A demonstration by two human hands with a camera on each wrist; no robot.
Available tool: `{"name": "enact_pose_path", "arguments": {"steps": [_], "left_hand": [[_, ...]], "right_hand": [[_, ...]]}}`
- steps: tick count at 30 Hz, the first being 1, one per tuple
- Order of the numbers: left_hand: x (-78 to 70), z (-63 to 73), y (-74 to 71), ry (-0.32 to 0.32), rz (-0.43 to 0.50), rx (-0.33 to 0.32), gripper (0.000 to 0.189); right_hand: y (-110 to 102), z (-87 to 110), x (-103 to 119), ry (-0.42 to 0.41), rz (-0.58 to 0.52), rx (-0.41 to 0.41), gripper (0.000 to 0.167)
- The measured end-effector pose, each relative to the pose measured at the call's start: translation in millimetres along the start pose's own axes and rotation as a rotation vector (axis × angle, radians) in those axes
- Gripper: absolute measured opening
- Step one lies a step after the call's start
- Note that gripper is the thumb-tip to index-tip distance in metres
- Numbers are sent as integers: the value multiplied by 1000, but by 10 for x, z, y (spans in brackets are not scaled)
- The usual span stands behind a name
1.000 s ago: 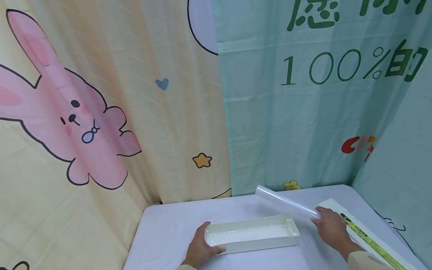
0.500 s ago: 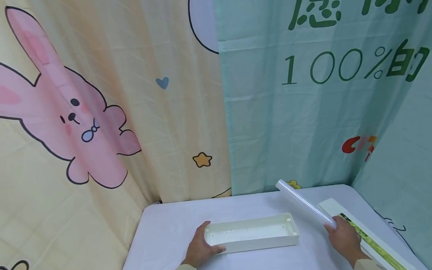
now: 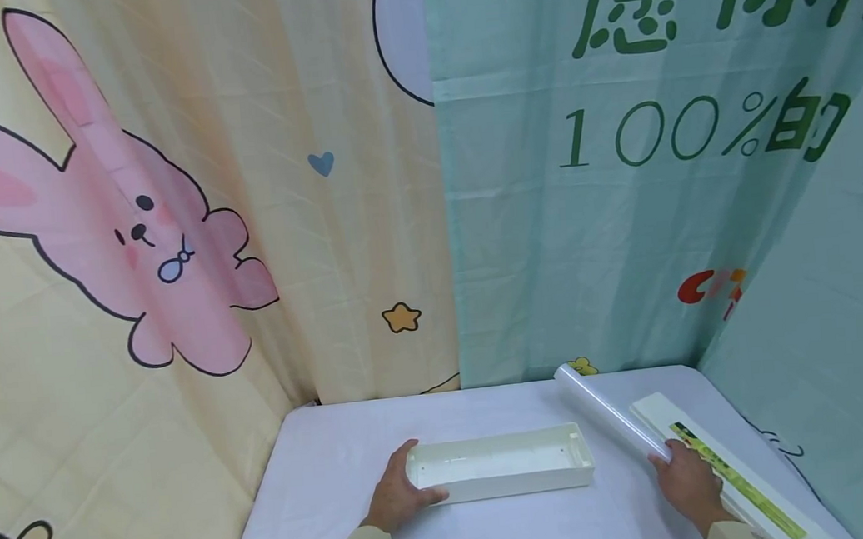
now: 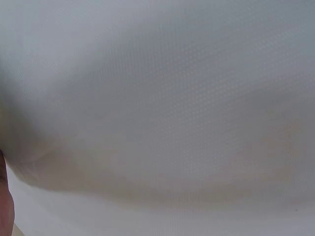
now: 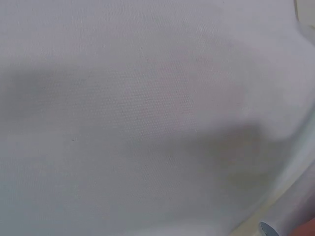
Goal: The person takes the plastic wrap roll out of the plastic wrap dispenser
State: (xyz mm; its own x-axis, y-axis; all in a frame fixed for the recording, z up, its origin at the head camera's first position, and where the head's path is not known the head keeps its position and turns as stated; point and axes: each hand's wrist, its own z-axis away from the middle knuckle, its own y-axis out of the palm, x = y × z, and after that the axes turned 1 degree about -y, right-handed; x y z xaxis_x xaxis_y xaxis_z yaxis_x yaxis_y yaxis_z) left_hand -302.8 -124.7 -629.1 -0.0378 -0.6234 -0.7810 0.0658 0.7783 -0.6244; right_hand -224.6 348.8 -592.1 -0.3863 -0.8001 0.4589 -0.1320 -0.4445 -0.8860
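Observation:
A long white open-topped box [image 3: 518, 486] sits on the table, its inside bare. My left hand [image 3: 398, 493] grips the box's left end, with the thumb on the front wall and the fingers behind. In my right hand [image 3: 689, 487] is the near end of a shiny, clear roll that looks like cling film [image 3: 613, 414]; its far end points away and to the left. Only a bit of a finger [image 4: 6, 211] shows in the left wrist view. At the lower right of the right wrist view, the roll's end [image 5: 268, 229] appears beside a fingertip [image 5: 306, 229].
A long white lid [image 3: 652, 408] with a green-yellow printed strip lies slantwise at the right, partly behind my right hand. White cloth covers the table [image 3: 325, 469]. Printed curtains [image 3: 369, 240] hang close behind the table and along both sides.
My right hand has moved right and slightly nearer with the roll, away from the box, and the roll now points more steeply away. The left hand and box have stayed put.

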Motion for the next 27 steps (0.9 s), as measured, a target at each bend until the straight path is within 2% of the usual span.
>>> {"name": "enact_pose_path", "arguments": {"steps": [13,18,24,27], "left_hand": [[-18,17,4,7,-4,-4,111],[-15,25,11,2,-8,-6,112],[-14,31,17,-16,-7,-8,113],[3,45,-6,-12,-13,-14,113]], "right_hand": [[47,21,-57,-25,144,-46,52],[48,20,-53,13,165,-12,55],[162,4,-147,10,161,41,51],[221,11,-124,2,171,47,51]]}}
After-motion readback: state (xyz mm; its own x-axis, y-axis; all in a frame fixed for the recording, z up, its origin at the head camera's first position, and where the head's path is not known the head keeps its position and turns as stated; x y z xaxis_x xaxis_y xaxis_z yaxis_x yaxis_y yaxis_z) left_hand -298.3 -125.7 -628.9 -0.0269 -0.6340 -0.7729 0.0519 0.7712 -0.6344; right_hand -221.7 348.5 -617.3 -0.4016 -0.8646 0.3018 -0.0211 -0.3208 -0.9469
